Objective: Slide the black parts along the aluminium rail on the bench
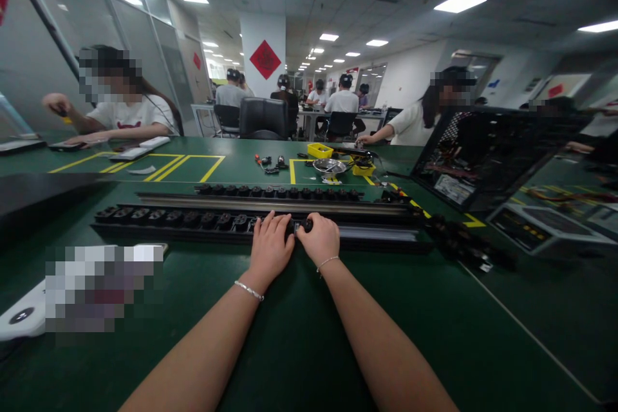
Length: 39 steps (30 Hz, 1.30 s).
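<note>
A long black power strip housing [374, 234] lies crosswise in front of me, with a row of black round-faced socket modules [182, 219] in its left part. My left hand [271, 248] is closed over the housing near its middle, fingers across the top and thumb toward the right. Just beside it, my right hand [320, 239] pinches a small black socket module [306, 224] at the channel; its lower part is hidden. To the right of that module the channel shows a pale inner strip. Behind lies a second long rail [284, 203], and beyond it another row of socket modules [277, 192].
A metal bowl [329, 168] and yellow bins [319, 150] stand farther back. An open computer case [476, 158], a power supply unit [535, 230] and dark cables [466, 243] are at right. A partly blurred white object [22, 315] lies front left. Co-workers sit across the table.
</note>
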Tool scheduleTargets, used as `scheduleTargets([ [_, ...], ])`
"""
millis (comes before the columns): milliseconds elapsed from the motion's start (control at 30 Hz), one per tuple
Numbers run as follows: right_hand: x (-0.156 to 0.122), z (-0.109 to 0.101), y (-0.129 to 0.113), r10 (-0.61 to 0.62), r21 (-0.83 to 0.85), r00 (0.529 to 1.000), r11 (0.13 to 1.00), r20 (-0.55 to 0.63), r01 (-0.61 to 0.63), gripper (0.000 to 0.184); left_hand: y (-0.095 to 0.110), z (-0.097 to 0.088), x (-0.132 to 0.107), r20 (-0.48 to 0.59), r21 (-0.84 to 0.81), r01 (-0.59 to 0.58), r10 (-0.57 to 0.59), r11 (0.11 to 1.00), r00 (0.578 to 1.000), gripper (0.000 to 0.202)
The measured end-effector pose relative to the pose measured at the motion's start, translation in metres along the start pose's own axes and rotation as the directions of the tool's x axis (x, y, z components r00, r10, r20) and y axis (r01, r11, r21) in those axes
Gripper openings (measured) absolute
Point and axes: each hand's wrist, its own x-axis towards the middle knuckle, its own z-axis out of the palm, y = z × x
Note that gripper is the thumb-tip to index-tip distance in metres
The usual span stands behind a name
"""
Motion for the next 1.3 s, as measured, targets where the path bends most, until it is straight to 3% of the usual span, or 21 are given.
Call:
scheduleTargets([
  [767,0.003,-0.005,0.009,-0.005,0.006,0.999,1.0,0.033,0.005,0.017,-0.003,0.004,0.0,-0.013,-0.003,-0.004,0.004,1.0,1.0,0.042],
  [1300,-0.001,-0.005,0.011,-0.013,-0.059,1.0,0.998,-0.018,0.012,0.019,-0.003,0.003,0.0,-0.012,-0.003,0.001,-0.001,1.0,1.0,0.042],
])
